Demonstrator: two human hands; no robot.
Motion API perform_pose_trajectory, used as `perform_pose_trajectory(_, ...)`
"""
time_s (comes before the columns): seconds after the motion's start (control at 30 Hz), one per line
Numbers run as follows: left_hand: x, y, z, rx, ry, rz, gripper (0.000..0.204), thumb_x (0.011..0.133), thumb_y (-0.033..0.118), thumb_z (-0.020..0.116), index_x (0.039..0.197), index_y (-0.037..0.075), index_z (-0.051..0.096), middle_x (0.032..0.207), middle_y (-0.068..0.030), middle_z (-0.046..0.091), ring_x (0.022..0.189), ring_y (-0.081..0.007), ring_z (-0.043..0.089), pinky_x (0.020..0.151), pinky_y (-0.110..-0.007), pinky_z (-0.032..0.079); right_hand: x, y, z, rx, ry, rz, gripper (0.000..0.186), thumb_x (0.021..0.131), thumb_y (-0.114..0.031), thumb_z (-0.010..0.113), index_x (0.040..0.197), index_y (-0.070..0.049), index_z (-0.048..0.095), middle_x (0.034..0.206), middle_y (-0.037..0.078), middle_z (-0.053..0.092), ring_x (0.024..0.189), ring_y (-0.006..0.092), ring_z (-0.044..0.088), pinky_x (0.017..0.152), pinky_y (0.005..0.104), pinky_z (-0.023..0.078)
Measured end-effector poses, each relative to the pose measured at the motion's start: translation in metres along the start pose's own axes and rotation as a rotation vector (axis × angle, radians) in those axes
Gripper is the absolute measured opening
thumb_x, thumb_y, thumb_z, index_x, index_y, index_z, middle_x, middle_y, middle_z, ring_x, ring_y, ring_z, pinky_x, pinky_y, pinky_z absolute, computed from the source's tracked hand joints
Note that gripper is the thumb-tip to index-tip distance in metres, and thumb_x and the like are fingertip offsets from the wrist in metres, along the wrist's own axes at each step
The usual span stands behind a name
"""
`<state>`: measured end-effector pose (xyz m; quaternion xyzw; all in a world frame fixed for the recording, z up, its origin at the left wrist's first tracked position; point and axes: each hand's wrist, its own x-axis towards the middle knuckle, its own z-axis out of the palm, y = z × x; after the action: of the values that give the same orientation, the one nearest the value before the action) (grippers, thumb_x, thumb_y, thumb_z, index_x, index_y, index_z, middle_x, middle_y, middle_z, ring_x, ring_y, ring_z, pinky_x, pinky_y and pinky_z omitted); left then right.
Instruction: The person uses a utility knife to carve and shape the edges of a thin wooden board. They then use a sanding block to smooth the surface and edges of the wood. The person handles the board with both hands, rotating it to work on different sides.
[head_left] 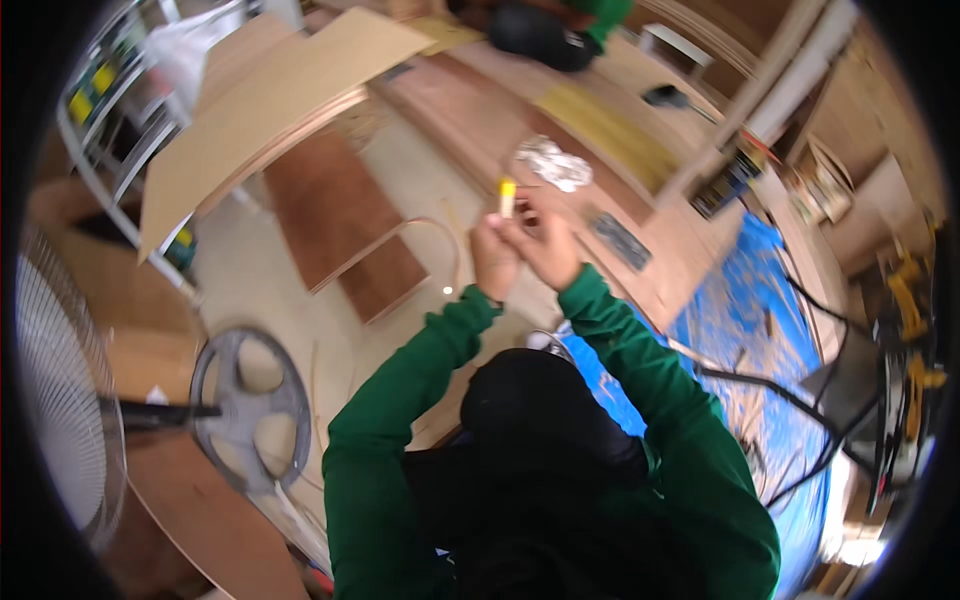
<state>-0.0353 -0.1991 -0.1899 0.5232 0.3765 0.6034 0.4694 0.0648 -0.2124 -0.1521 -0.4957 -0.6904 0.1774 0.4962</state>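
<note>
A small white tube with a yellow top [507, 198] stands up between my two hands, its lower end hidden by the fingers. My left hand [495, 262] is closed around its base. My right hand [550, 245] presses against the left one, its fingers curled and its thumb at the tube. Motion blur hides the exact grip. Just beyond the hands, crumpled silvery material [555, 164] lies on a long wooden panel [450, 110]. A dark grey flat rectangular piece [621, 240] rests on the wood right of my right hand.
Brown boards [340, 215] lie on the floor at left, below a large tan sheet [270, 110]. A fan [65, 390] with a round grey base [250, 405] stands at far left. Blue sheeting [745, 300] with dust and black cables [765, 385] spreads at right. Another person's green sleeve [606, 18] shows at the top.
</note>
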Motion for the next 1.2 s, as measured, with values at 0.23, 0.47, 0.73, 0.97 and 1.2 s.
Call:
perform_pose_trajectory(0.23, 0.012, 0.029, 0.000, 0.206, 0.031, 0.326, 0.033, 0.098, 0.024, 0.054, 0.121, 0.002, 0.059, 0.091, -0.0185, 0.070, 0.083, -0.0330, 0.070, 0.070, -0.039, 0.053, 0.020, -0.023, -0.001, 0.122, 0.044, 0.049, 0.023, 0.090, -0.020, 0.068, 0.098, 0.001, 0.063, 0.085, 0.014, 0.061, 0.079, 0.0217, 0.057, 0.071, 0.0327, 0.046)
perform_pose_trajectory(0.47, 0.040, 0.076, -0.020, 0.557, 0.097, 0.595, 0.071, 0.078, 0.024, 0.076, 0.135, -0.001, 0.041, 0.116, -0.0213, 0.054, 0.106, -0.0391, 0.055, 0.087, -0.045, 0.046, 0.040, -0.028, -0.002, 0.441, 0.178, -0.005, 0.024, 0.104, -0.024, 0.052, 0.111, -0.001, 0.058, 0.100, 0.005, 0.062, 0.087, 0.0117, 0.057, 0.078, 0.0264, 0.045)
perform_pose_trajectory(0.73, 0.014, 0.174, -0.117, 0.788, 0.201, 1.208, 0.030, 0.075, 0.008, 0.059, 0.105, 0.006, 0.055, 0.088, -0.0101, 0.061, 0.069, -0.0251, 0.058, 0.062, -0.039, 0.049, 0.125, 0.005, -0.003, 0.683, 0.174, 0.057, 0.024, 0.104, -0.019, 0.050, 0.123, -0.005, 0.045, 0.099, 0.010, 0.062, 0.086, 0.0178, 0.062, 0.079, 0.0339, 0.053)
perform_pose_trajectory(0.97, 0.134, 0.258, -0.132, 1.121, -0.033, 0.739, 0.019, 0.095, 0.011, 0.056, 0.111, 0.000, 0.060, 0.106, -0.0096, 0.063, 0.097, -0.0164, 0.060, 0.085, -0.032, 0.046, 0.180, 0.008, 0.010, 0.779, -0.074, 0.317, 0.035, 0.097, -0.015, 0.046, 0.131, -0.008, 0.041, 0.085, 0.005, 0.054, 0.067, 0.0119, 0.053, 0.056, 0.0259, 0.047)
perform_pose_trajectory(1.2, 0.209, 0.226, -0.119, 1.105, -0.375, 0.445, 0.072, 0.080, 0.037, 0.077, 0.143, 0.014, 0.048, 0.146, -0.0176, 0.043, 0.138, -0.0328, 0.038, 0.113, -0.044, 0.029, 0.223, 0.002, 0.018, 0.645, -0.298, 0.075, 0.045, 0.098, -0.020, 0.047, 0.140, -0.008, 0.038, 0.084, 0.000, 0.042, 0.065, 0.0053, 0.041, 0.054, 0.0196, 0.036)
